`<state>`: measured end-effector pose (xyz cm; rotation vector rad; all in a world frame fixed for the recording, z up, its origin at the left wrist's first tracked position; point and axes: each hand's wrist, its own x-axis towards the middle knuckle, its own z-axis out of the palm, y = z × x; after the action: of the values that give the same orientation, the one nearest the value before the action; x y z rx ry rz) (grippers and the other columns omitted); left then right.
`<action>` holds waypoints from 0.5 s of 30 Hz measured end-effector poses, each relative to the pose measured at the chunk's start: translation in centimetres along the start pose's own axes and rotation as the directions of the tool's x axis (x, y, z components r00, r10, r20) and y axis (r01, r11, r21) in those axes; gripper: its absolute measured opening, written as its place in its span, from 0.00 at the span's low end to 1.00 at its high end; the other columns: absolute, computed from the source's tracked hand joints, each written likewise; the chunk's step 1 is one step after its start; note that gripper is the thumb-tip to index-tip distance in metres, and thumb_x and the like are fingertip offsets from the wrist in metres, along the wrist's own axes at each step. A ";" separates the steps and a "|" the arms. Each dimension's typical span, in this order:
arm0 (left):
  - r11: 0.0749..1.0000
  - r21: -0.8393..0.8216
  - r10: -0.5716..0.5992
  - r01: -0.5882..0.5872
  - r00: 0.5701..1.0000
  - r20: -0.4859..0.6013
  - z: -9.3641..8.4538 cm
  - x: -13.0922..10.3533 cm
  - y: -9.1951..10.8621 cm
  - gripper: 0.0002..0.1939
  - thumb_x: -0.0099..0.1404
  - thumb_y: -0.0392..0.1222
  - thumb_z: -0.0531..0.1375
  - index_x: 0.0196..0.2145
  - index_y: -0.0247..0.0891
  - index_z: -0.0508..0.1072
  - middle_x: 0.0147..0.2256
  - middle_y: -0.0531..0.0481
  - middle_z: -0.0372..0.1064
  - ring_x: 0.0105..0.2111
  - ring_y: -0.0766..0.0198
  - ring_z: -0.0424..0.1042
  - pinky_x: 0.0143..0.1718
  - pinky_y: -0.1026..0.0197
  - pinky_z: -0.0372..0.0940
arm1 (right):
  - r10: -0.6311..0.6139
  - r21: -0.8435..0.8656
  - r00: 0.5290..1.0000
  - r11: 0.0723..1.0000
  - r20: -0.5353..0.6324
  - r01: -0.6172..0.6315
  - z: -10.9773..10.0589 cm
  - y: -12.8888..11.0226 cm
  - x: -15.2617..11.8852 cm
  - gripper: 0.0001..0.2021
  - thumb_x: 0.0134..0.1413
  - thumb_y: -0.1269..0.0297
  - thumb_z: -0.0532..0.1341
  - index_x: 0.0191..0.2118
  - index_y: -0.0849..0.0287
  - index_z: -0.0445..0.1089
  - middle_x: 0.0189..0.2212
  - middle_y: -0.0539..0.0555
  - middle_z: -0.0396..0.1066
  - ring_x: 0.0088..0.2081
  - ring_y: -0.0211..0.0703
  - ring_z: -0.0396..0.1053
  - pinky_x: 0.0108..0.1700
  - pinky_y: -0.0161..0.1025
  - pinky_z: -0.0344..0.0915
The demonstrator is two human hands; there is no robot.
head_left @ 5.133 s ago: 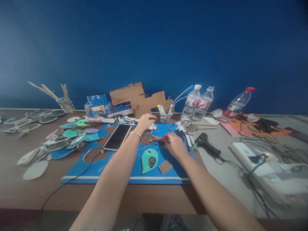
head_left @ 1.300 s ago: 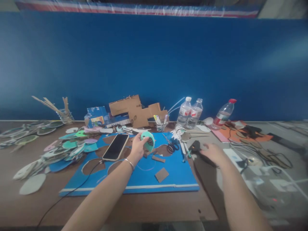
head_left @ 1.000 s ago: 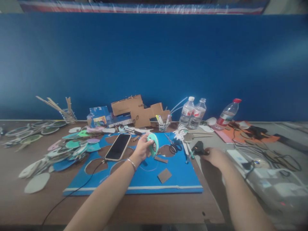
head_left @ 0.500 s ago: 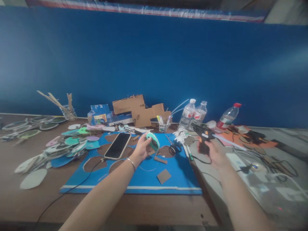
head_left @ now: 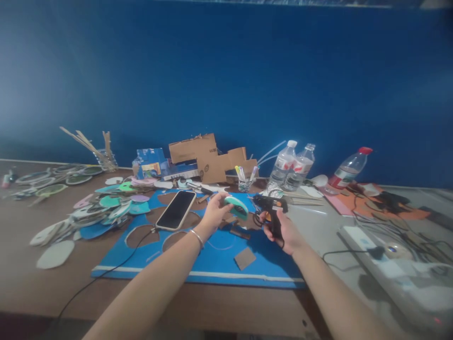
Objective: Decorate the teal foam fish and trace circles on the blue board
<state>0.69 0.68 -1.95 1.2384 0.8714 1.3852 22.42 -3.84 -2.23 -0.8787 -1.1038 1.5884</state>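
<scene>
In the head view my left hand (head_left: 216,213) pinches a mint-green rounded piece (head_left: 237,208) with a pale edge, tilted above the blue board (head_left: 212,268). My right hand (head_left: 285,234) is wrapped round the handle of a black glue gun (head_left: 271,205), whose nozzle points left at the green piece, a short gap away. Beneath the hands, partly hidden scissors (head_left: 257,219) and a dark cardboard strip (head_left: 239,233) lie on the board. A small cardboard square (head_left: 245,258) rests nearer to me.
A phone (head_left: 176,210) with a cable lies on the board. Left of it is a pile of coloured rounded cutouts (head_left: 109,202). Behind stand cardboard scraps (head_left: 201,153), a cup of markers (head_left: 245,182) and water bottles (head_left: 283,163). A power strip (head_left: 375,264) with cables lies at right.
My right hand has brought the glue gun left, from beside the board to close by the green piece. My left hand has shifted slightly right, and the green piece now lies flatter.
</scene>
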 end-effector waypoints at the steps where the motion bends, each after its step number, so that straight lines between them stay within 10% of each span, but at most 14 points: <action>1: 1.000 0.004 -0.009 0.009 1.000 -0.003 0.0 0.1 -0.1 0.14 0.49 0.39 0.65 0.35 0.37 0.68 0.32 0.51 0.68 0.35 0.65 0.68 0.39 0.63 0.62 | 0.000 -0.009 1.000 1.000 0.001 0.000 0.0 0.2 0.0 0.24 0.51 0.41 0.50 0.35 0.60 0.66 0.30 0.54 0.66 0.17 0.31 0.57 0.16 0.31 0.50; 15: 0.998 -0.057 -0.033 0.039 0.994 0.107 0.2 -0.2 0.5 0.18 0.53 0.43 0.62 0.43 0.38 0.70 0.35 0.48 0.68 0.31 0.67 0.67 0.33 0.64 0.64 | -0.200 -0.273 0.976 0.937 0.088 0.217 -0.2 0.7 -0.4 0.24 0.49 0.42 0.55 0.37 0.61 0.67 0.30 0.55 0.67 0.20 0.35 0.62 0.19 0.33 0.57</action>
<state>0.72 0.41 -1.50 1.2335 0.7703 1.2956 22.44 -4.28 -2.95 -0.8699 -1.4412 1.3087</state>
